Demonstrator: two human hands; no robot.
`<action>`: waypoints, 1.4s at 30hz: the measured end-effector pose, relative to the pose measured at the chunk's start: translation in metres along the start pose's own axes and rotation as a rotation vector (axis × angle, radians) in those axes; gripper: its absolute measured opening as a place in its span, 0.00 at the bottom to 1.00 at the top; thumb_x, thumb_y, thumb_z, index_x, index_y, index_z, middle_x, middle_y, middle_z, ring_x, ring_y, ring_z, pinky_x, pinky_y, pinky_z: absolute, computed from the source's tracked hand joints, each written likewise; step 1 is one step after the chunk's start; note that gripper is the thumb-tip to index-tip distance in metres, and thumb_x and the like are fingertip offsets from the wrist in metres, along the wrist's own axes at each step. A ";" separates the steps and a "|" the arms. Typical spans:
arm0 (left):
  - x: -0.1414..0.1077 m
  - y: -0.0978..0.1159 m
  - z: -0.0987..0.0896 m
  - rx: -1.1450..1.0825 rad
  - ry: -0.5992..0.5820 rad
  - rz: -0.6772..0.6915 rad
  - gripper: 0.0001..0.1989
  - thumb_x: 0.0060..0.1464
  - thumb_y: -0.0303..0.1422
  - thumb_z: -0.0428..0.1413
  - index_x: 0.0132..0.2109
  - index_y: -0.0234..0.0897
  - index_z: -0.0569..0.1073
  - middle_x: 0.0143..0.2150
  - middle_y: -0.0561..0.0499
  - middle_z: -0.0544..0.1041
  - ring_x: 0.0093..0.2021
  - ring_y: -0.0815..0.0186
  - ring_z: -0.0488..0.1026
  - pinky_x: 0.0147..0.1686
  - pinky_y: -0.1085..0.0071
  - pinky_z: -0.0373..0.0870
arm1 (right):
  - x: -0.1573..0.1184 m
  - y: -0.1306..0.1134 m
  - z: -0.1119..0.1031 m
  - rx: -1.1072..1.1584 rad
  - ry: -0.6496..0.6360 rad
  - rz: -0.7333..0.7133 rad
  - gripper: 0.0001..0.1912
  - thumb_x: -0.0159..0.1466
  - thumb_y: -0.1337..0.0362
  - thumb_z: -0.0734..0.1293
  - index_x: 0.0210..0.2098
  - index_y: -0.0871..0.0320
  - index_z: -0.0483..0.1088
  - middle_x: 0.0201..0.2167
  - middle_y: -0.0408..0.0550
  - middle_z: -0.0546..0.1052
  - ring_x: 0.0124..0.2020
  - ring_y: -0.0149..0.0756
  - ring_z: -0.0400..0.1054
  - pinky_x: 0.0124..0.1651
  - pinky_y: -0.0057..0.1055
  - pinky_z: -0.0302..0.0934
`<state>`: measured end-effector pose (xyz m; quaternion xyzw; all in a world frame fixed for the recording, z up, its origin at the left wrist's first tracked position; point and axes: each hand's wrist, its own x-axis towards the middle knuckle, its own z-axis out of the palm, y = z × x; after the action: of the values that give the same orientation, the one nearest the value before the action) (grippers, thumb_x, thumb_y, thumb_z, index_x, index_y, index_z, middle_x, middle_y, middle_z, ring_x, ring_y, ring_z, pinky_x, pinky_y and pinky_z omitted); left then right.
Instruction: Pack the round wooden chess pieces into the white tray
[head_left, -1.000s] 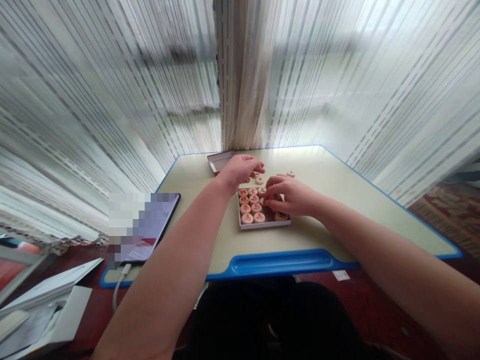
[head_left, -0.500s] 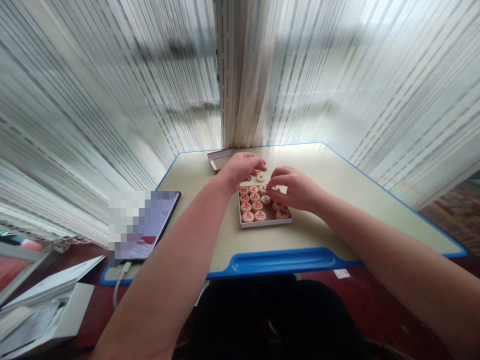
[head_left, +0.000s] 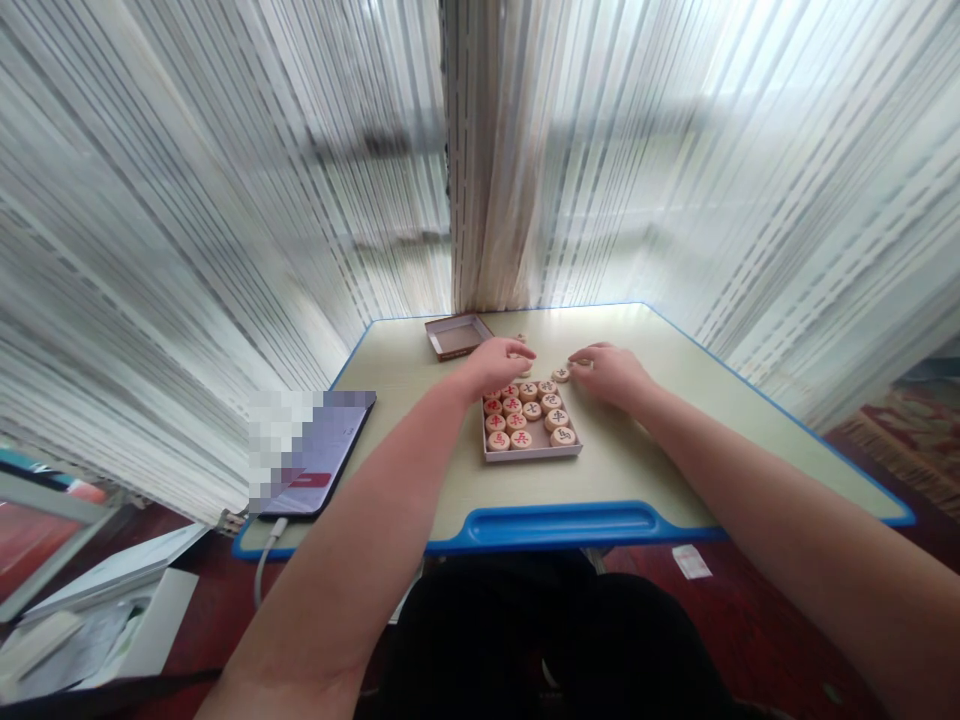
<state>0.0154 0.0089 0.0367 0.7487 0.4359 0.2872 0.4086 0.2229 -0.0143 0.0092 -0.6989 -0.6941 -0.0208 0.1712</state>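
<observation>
A shallow box (head_left: 532,456) of Chinese chess pieces sits on the table, with red-marked pieces on its left and dark-marked ones on its right. Just behind its back left corner is my left hand (head_left: 495,364), fingers stretched out and apart over a loose Chinese chess piece (head_left: 526,370). My right hand (head_left: 613,374) rests low behind the box's right side. Its thumb and fingertips close around a pale disc, apparently a Chinese chess piece, mostly covered by the fingers. Beside those fingertips lies a dark-marked piece (head_left: 560,376).
The box lid (head_left: 459,338) lies hollow side up at the back left. Farther back is another loose piece (head_left: 521,338). A tablet (head_left: 322,450) with a white cable (head_left: 262,565) occupies the table's left edge. A blue tray groove (head_left: 562,522) runs along the front.
My right hand has moved from above the box to behind its right side, uncovering the dark-marked pieces there. My left hand stays near the back left corner. The view has shifted slightly.
</observation>
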 end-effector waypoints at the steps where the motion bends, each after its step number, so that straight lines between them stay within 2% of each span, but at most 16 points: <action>1: 0.000 -0.001 0.001 0.006 -0.057 -0.007 0.11 0.45 0.33 0.56 0.37 0.35 0.78 0.30 0.50 0.76 0.28 0.69 0.68 0.29 0.74 0.64 | 0.000 0.000 0.000 0.002 0.005 -0.013 0.15 0.57 0.62 0.62 0.40 0.54 0.77 0.41 0.53 0.75 0.42 0.44 0.69 0.48 0.41 0.62; 4: 0.000 -0.006 0.004 0.047 -0.141 -0.022 0.14 0.47 0.40 0.56 0.35 0.36 0.78 0.25 0.52 0.73 0.25 0.70 0.65 0.24 0.75 0.60 | 0.000 0.001 -0.001 0.001 0.024 -0.059 0.14 0.55 0.66 0.62 0.38 0.55 0.77 0.38 0.53 0.76 0.39 0.42 0.70 0.46 0.37 0.63; 7: 0.000 -0.008 0.003 0.068 -0.120 -0.041 0.17 0.47 0.45 0.55 0.34 0.36 0.78 0.20 0.55 0.69 0.21 0.71 0.60 0.20 0.75 0.56 | -0.001 0.001 -0.004 0.007 -0.002 -0.041 0.14 0.55 0.67 0.62 0.37 0.55 0.77 0.36 0.53 0.76 0.37 0.41 0.70 0.44 0.37 0.64; 9: -0.001 -0.007 0.003 0.071 -0.096 -0.031 0.16 0.45 0.45 0.57 0.33 0.35 0.78 0.20 0.55 0.69 0.21 0.71 0.60 0.21 0.75 0.55 | -0.003 -0.002 -0.006 0.069 -0.016 -0.011 0.13 0.56 0.67 0.62 0.38 0.57 0.76 0.37 0.54 0.75 0.36 0.40 0.70 0.43 0.37 0.64; 13: -0.005 0.002 0.000 0.083 -0.055 0.030 0.14 0.44 0.40 0.58 0.33 0.34 0.77 0.27 0.51 0.75 0.26 0.70 0.66 0.25 0.75 0.59 | -0.011 -0.015 -0.014 0.430 0.029 0.017 0.14 0.57 0.63 0.64 0.42 0.60 0.72 0.39 0.54 0.75 0.33 0.36 0.70 0.39 0.36 0.66; 16: -0.009 0.011 -0.003 0.014 -0.041 0.057 0.14 0.47 0.40 0.57 0.35 0.33 0.77 0.32 0.48 0.77 0.28 0.70 0.68 0.26 0.76 0.61 | -0.020 -0.026 -0.020 0.714 0.073 -0.083 0.19 0.55 0.61 0.67 0.45 0.60 0.68 0.39 0.53 0.75 0.32 0.34 0.70 0.35 0.34 0.68; 18: -0.010 0.016 -0.006 -0.060 -0.066 0.054 0.14 0.46 0.40 0.57 0.35 0.32 0.76 0.33 0.46 0.78 0.28 0.71 0.68 0.25 0.76 0.61 | -0.026 -0.031 -0.023 0.796 0.093 -0.166 0.20 0.53 0.62 0.68 0.45 0.59 0.67 0.37 0.51 0.74 0.32 0.33 0.70 0.35 0.33 0.68; 24: -0.012 0.019 -0.011 -0.176 -0.127 -0.011 0.15 0.42 0.40 0.61 0.33 0.32 0.77 0.31 0.45 0.78 0.25 0.73 0.66 0.22 0.76 0.59 | -0.034 -0.037 -0.031 0.745 0.082 -0.274 0.16 0.53 0.62 0.69 0.41 0.59 0.68 0.33 0.48 0.74 0.32 0.33 0.69 0.36 0.33 0.67; 28: -0.013 0.019 -0.010 -0.195 -0.152 -0.018 0.15 0.41 0.40 0.62 0.33 0.32 0.77 0.30 0.47 0.78 0.23 0.74 0.64 0.22 0.76 0.57 | -0.036 -0.038 -0.031 0.687 0.148 -0.348 0.15 0.53 0.63 0.68 0.40 0.60 0.69 0.32 0.48 0.74 0.30 0.32 0.67 0.34 0.32 0.67; 36: -0.012 0.016 -0.008 -0.208 -0.217 -0.107 0.14 0.38 0.39 0.62 0.30 0.32 0.77 0.29 0.47 0.77 0.21 0.77 0.58 0.19 0.77 0.50 | -0.038 -0.041 -0.032 0.652 0.193 -0.392 0.13 0.53 0.65 0.68 0.39 0.59 0.69 0.33 0.48 0.75 0.31 0.32 0.68 0.34 0.30 0.65; 42: -0.013 0.019 -0.015 -0.204 -0.274 -0.185 0.13 0.39 0.38 0.61 0.29 0.31 0.76 0.30 0.45 0.77 0.20 0.77 0.57 0.18 0.77 0.48 | -0.039 -0.042 -0.034 0.699 0.087 -0.368 0.12 0.53 0.60 0.68 0.36 0.60 0.71 0.33 0.48 0.76 0.32 0.33 0.68 0.33 0.30 0.61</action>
<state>0.0059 -0.0030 0.0595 0.6922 0.4119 0.1864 0.5626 0.1876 -0.0615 0.0400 -0.4610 -0.7650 0.1570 0.4213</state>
